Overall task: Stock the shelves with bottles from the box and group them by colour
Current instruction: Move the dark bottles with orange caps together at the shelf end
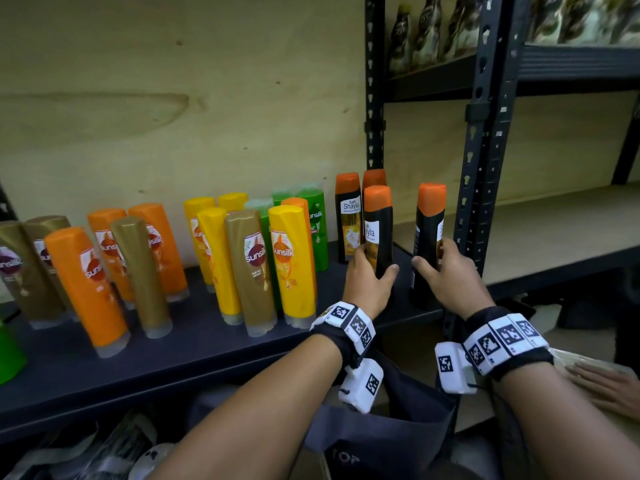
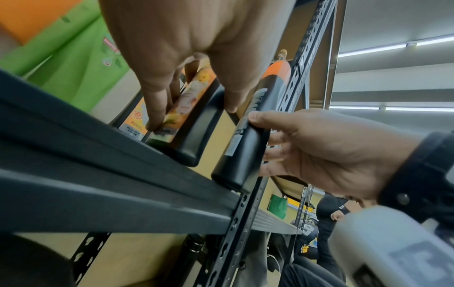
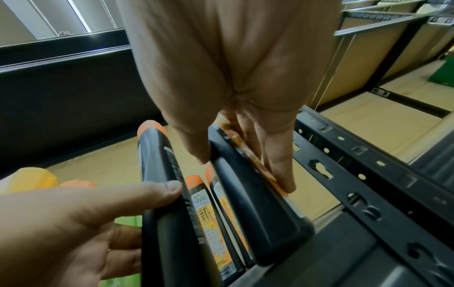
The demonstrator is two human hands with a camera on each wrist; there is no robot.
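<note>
My left hand grips a black bottle with an orange cap, upright on the dark shelf. Just to its right, my right hand grips a second black orange-capped bottle, whose base is at the shelf's front edge by the post. Two more of these black bottles stand behind. In the left wrist view the left-hand bottle and the right-hand bottle stand side by side. The right wrist view shows my right hand's bottle beside my left hand's bottle.
Orange, gold, yellow and green bottles stand in mixed clusters along the shelf's left. A black upright post divides off a bare wooden shelf on the right. A dark bag hangs below. Another person's hand rests on a cardboard box.
</note>
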